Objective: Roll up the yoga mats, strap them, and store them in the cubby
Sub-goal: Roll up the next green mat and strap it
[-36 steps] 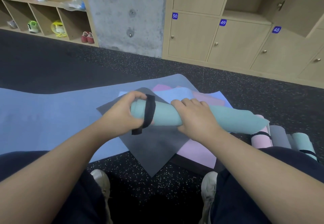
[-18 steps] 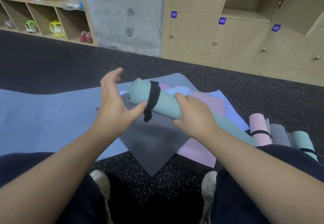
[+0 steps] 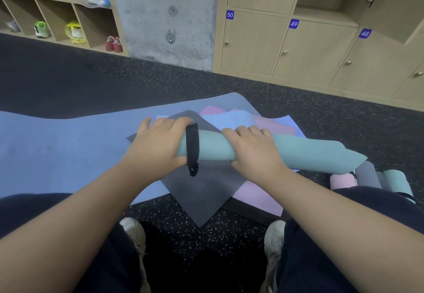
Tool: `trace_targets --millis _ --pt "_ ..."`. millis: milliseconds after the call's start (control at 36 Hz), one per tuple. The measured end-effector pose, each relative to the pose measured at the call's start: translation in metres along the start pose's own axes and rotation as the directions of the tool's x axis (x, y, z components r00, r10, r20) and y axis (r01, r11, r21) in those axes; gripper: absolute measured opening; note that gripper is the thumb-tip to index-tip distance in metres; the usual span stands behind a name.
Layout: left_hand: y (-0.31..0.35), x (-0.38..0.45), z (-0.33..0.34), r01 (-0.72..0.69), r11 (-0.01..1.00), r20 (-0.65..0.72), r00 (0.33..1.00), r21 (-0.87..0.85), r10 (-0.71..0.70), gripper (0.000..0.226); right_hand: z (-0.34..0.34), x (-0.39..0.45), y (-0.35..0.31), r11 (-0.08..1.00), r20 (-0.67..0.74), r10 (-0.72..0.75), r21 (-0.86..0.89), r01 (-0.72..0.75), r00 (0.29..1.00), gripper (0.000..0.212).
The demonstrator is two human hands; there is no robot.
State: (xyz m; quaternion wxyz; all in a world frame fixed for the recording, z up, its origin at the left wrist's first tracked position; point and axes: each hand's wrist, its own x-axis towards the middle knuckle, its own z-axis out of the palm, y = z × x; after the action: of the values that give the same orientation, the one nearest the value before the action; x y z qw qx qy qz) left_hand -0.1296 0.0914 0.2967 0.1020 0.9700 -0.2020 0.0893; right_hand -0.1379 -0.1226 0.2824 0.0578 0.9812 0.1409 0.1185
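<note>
Lockers are lining the upper right of the frame above flat mats at centre. My left hand and right hand are gripping the teal roll mid-frame, strap circling its left end. It's looking soft, light and springy, so I'm judging mid-roll holds best.

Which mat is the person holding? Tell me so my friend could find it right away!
Look at the big blue mat spread on the dark speckled floor, then the pile of flat colored mats on it. Above that pile, the left hand and right hand grip a teal rolled mat. It alone has a black strap near its left end.
</note>
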Motion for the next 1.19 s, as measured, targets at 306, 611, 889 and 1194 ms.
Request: trace_targets --millis 306,611,889,1194 --pt "-0.006 0.001 0.008 -0.115 0.988 -0.089 0.988 0.107 0.125 0.060 0.012 0.004 -0.001 0.997 -0.171 -0.028 -0.072 0.016 0.985 0.061" --pt "0.005 0.002 0.021 -0.166 0.985 0.027 0.986 0.055 0.165 0.090 0.008 0.003 -0.009 0.992 -0.269 -0.109 -0.097 0.086 0.957 0.064" --pt "-0.009 0.003 0.017 -0.222 0.972 -0.103 0.971 -0.073 0.214 0.065 0.015 0.003 0.005 0.994 -0.217 -0.098 0.026 0.106 0.971 0.087" --pt "-0.004 -0.010 0.009 -0.014 0.891 -0.024 1.000 -0.453 0.003 0.092 0.024 -0.005 0.001 0.994 -0.134 -0.040 -0.111 0.026 0.990 0.089"
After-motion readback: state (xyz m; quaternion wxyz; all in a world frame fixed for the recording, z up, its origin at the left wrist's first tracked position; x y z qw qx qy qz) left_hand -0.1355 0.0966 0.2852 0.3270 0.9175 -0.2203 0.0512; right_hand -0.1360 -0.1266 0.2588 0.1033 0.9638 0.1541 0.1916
